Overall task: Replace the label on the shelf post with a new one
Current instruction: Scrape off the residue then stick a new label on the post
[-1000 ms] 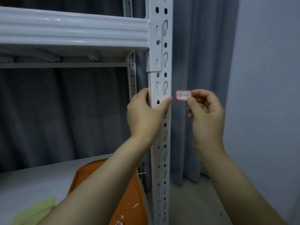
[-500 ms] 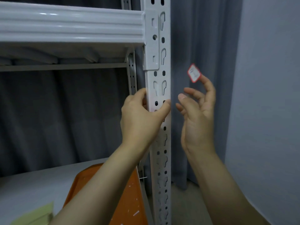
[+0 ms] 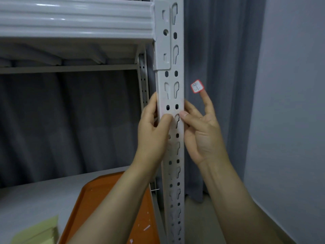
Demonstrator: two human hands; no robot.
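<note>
**Label on a fingertip, both hands at the post**

One orange tray (image 3: 105, 199) lay on the lower shelf (image 3: 35, 196), and in it were several small white paper scraps (image 3: 146, 227), too small to count surely. Just left of the tray sat one stack of pale yellow paper (image 3: 40, 231), partly cut off by the frame's edge.

One label (image 3: 197, 86), white with a red border and handwriting too small to read, was in view. It was not on the shelf post (image 3: 173, 76). It stuck to the tip of one straight, raised finger of the right hand (image 3: 202, 134), just right of the post and in front of the grey curtain (image 3: 219, 50).

The left hand (image 3: 153, 131) gripped the post from its left side, fingers curled behind it and thumb pressed on the front face beside a keyhole slot. The right hand's thumb lay on the post's right front edge with another finger against that edge, a narrow pinch. Its remaining fingers were hidden behind the palm.
</note>
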